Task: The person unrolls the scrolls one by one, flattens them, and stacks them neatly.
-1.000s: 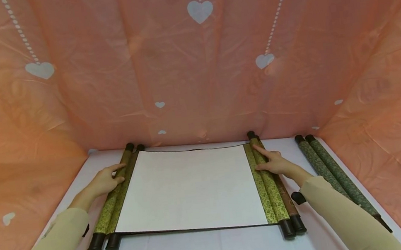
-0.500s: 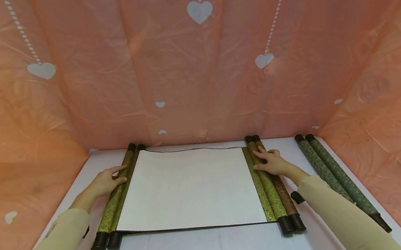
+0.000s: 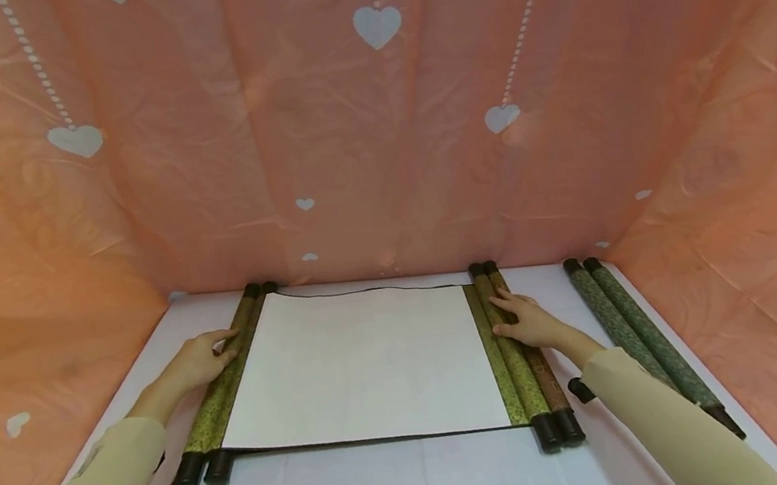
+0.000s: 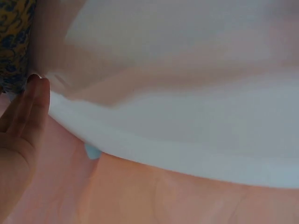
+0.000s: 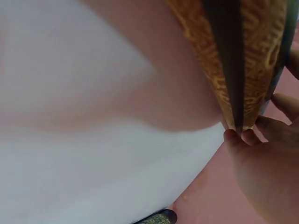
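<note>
A scroll with blank white paper (image 3: 356,368) lies spread on the white table, with a yellow-green border strip (image 3: 496,359) on its right. Two yellow-green rolls end it at the left; my left hand (image 3: 201,361) rests its fingertips on the outer left roll (image 3: 208,418). In the left wrist view the fingers of the left hand (image 4: 25,112) look straight beside a patterned roll (image 4: 14,42). My right hand (image 3: 531,324) lies with spread fingers across the right yellow-green roll (image 3: 521,376) and a brown roll (image 3: 546,377) touching it. Their undersides are hidden.
Two dark green rolled scrolls (image 3: 651,340) lie side by side at the table's right edge. A black rod end (image 3: 580,389) shows by the right sleeve. A pink-orange cloth (image 3: 378,155) with hearts stands close behind and along both sides.
The right yellow-green roll has settled down beside the brown one, slightly left. On the left, the two rolls have drawn a little closer. The right fingers have spread; the view has shifted slightly.
</note>
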Demonstrator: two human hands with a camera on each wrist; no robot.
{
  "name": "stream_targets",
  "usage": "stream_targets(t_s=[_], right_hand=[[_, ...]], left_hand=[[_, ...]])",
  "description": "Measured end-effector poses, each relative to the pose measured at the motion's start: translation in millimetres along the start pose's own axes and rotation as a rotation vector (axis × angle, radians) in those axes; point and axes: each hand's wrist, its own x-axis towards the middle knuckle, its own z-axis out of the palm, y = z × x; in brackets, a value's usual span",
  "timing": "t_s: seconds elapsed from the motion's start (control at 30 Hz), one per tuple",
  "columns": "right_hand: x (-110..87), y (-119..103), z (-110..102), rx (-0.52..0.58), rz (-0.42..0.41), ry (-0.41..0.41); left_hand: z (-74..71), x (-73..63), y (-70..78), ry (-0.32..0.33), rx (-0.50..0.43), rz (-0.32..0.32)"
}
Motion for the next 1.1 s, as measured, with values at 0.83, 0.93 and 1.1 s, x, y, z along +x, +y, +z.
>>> stream_targets(t_s=[0.83, 0.93, 1.1], right_hand=[[-55.9, -31, -4, 0.019, -0.157, 0.124], [-62.3, -34, -10, 0.025, -0.156, 0.19], [-75.9, -26, -24, 0.087, -0.166, 0.319]], left_hand=[[12.2, -22.7, 63.4, 0.027, 0.072, 0.213], [16.7, -13.9, 79.8, 0.045, 0.071, 0.267], [24.2, 5.6, 117.6, 0.046, 0.012, 0.284]])
